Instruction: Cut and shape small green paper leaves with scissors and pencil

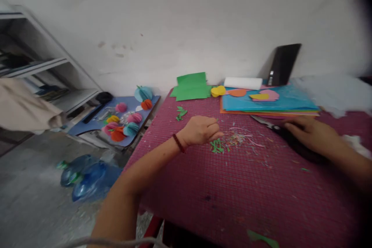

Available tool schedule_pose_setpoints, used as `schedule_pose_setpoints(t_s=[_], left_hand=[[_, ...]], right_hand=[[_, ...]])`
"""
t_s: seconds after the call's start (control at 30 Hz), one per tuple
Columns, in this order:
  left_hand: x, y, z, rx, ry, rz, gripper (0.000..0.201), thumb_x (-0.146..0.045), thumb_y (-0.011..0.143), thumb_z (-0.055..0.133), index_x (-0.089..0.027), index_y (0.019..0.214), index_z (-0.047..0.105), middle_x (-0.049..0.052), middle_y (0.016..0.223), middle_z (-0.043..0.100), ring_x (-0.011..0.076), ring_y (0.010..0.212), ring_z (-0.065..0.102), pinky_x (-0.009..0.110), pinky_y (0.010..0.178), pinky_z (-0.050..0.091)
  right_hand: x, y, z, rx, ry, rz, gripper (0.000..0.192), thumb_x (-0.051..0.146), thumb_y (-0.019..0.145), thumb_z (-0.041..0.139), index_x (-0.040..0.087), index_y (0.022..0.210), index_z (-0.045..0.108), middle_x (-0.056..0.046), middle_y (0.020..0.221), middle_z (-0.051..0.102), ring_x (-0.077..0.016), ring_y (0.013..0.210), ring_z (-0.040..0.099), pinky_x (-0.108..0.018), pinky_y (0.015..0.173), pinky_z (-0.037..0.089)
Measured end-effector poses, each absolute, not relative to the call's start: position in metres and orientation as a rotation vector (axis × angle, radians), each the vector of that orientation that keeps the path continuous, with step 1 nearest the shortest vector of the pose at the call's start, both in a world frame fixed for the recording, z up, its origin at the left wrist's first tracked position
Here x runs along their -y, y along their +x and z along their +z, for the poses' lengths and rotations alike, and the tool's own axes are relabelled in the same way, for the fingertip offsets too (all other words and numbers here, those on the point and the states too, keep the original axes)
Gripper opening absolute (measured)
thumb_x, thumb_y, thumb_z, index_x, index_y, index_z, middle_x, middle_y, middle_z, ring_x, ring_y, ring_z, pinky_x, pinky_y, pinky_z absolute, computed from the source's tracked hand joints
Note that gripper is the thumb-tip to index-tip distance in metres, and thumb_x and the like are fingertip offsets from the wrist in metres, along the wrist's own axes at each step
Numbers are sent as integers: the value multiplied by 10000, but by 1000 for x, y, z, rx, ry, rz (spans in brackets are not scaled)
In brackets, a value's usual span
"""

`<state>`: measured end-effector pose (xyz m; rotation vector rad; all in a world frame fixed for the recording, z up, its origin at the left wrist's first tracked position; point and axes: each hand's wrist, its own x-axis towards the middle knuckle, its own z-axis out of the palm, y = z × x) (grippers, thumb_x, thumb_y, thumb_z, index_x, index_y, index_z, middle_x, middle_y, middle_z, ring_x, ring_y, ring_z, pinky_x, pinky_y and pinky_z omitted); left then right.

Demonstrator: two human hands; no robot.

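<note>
My left hand (202, 130) is closed in a pinch over the table, a beaded bracelet on its wrist. A tiny greenish tip shows at the fingertips, too small to make out. Just below the fingers lie green paper scraps (216, 145) beside a heap of thin, mixed-colour paper shreds (236, 138). At the right, my right hand (312, 135) is closed on the black handles of a pair of scissors (293, 141), whose blades point left toward the paper stack. Small cut green paper pieces (181, 113) sit beyond my left wrist.
Green paper sheets (192, 86), yellow cutouts (217, 91) and a coloured paper stack (270, 102) line the wall side. A white roll (243, 83) and a leaning dark tablet-like object (285, 64) stand behind. Paper ornaments (117, 133) cover a blue side table; water bottles (93, 180) lie below.
</note>
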<state>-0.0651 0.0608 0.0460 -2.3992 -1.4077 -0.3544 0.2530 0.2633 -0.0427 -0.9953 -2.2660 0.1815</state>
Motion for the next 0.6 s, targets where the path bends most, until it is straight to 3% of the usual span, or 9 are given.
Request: schedule_pose_setpoints(t_s=[0.07,0.17,0.23,0.4,0.5,0.6], left_hand=[[-91,-44,46,1395,-2386,-461,478,-473,944,287,-190,644,530,31,621,544,145,611,507,278,582,358],[-136,-29,46,1513,-2258,-695,433,-355,963,249,-174,704,544,51,646,564,158,603,511,286,569,352],[-166,-28,46,1585,-2248,-775,344,-322,943,319,-165,754,561,58,685,593,165,611,525,285,563,361],[-219,-21,43,1766,-2392,-595,184,-307,828,508,-182,878,633,81,927,679,210,855,606,324,752,461],[-231,-14,35,1729,-2471,-408,428,-311,738,617,-206,1153,595,102,1171,627,276,1078,559,404,914,434],[-240,-12,26,1753,-2468,-262,607,-239,693,639,-221,1288,520,137,1265,576,358,1143,518,508,929,412]], right_hand=[[-245,251,-32,2399,-994,221,314,335,882,442,168,865,707,-193,924,698,-270,824,632,-400,704,473],[-229,243,-22,2436,-1056,204,258,237,901,435,154,939,675,-128,969,670,-219,901,608,-336,803,466],[-229,239,-20,2448,-1081,203,213,198,892,459,152,919,666,-92,940,651,-186,894,596,-291,829,455],[-228,236,-17,2414,-1114,199,175,172,881,487,154,944,649,-74,979,606,-164,912,570,-260,844,433],[-226,235,-16,2404,-1101,207,165,179,884,489,156,915,649,-74,969,596,-166,901,559,-268,841,425],[-226,234,-16,2407,-1101,212,162,171,882,487,155,902,648,-74,960,596,-168,896,556,-275,837,425]])
